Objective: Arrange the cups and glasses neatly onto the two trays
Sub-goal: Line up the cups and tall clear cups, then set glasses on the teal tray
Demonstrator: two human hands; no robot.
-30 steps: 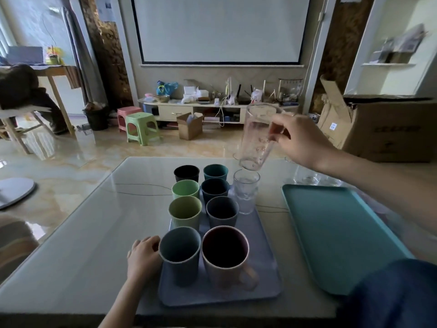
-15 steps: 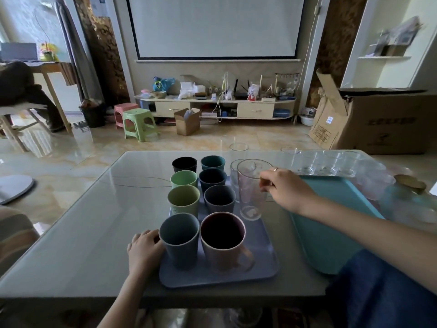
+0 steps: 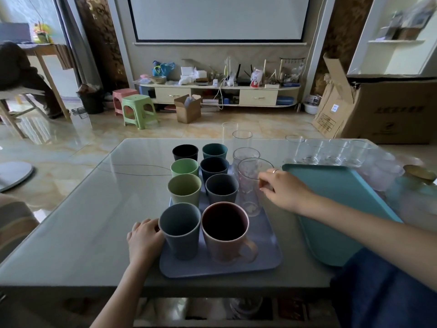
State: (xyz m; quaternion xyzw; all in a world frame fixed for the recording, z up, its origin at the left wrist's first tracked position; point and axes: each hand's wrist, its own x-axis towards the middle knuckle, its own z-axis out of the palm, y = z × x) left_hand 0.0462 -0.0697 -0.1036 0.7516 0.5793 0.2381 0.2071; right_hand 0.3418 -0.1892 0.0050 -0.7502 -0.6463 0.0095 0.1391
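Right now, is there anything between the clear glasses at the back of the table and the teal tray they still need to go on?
Nothing visible blocks them. The row of clear glasses stands just behind the far edge of the teal tray, whose surface is bare. The right hand lies over its near-left corner, holding a tall glass on the purple tray.

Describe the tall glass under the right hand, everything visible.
The tall glass is clear, seemingly glass, with faint printed motifs on its wall. It stands upright and looks empty, on the right side of the lavender tray, beside the dark grey cup. The right hand pinches its rim from the right.
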